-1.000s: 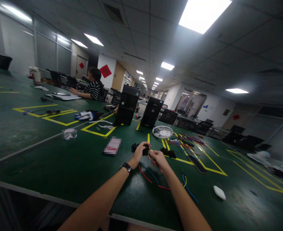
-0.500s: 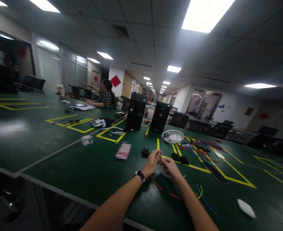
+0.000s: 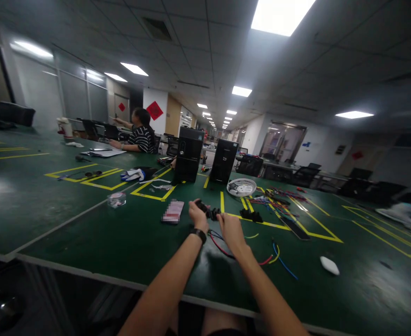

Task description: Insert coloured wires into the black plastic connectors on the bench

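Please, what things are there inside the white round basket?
Inside the basket, small greyish pieces can be seen toward the left side, too small and blurred to name. Whatever lies under them is covered and cannot be seen.

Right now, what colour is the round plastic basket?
White: the round plastic basket, clearest in the head view.

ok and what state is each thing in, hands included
Left hand, closed around a dark plastic part
Right hand, fingers closed beside that part; anything pinched is hidden
Left black tower case, upright
Right black tower case, upright
White round basket, open-topped, holding things
Multicoloured thin wires, tangled
White-and-blue glove, unworn
Clear plastic box, lid unclear
Black wristwatch, fastened
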The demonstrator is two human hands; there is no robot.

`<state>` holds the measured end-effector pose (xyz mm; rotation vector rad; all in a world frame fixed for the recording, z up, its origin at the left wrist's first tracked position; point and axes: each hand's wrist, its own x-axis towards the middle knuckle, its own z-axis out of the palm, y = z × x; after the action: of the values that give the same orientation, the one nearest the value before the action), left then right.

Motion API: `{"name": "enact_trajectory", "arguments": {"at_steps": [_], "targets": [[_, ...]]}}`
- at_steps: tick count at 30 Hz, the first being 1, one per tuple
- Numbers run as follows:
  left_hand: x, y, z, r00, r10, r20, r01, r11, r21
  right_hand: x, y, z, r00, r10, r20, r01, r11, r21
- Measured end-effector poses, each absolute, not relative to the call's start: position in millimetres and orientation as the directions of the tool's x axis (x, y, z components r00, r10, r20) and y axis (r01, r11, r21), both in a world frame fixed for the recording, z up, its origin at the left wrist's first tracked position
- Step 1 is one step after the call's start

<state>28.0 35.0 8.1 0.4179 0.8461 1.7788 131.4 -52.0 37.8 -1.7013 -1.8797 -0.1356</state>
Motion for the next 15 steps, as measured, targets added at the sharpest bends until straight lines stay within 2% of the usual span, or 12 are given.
{"name": "enact_trajectory", "arguments": {"at_steps": [3,5,8,11,13,15], "targets": [[0.0,49.3,7.5,-0.39,0.903,-0.181,-0.717,-0.175,0.675,128.8,-64.3,12.6,-0.028,0.919,0.393,0.941,0.157,-0.301],[-4.1,49.0,6.8,-0.369,0.926,-0.081,-0.694,-0.216,0.687,131.1,-68.7,9.5,-0.088,0.935,0.344,0.953,0.179,-0.243],[14.4,37.5,4.2,-0.236,0.962,0.134,-0.613,-0.255,0.748,136.7,-66.1,20.9,-0.102,0.874,0.475,0.952,0.223,-0.208],[39.9,24.1,-1.0,-0.057,0.976,0.208,-0.541,-0.205,0.815,146.4,-52.8,33.4,-0.171,0.788,0.591,0.883,0.389,-0.264],[50.2,18.9,-5.8,0.022,0.978,0.209,-0.5,-0.17,0.849,157.3,-40.3,36.3,-0.297,0.769,0.566,0.791,0.531,-0.305],[54.2,17.8,-10.5,0.061,0.98,0.191,-0.462,-0.142,0.875,172.7,-26.6,34.8,-0.376,0.765,0.523,0.739,0.588,-0.329]]}}
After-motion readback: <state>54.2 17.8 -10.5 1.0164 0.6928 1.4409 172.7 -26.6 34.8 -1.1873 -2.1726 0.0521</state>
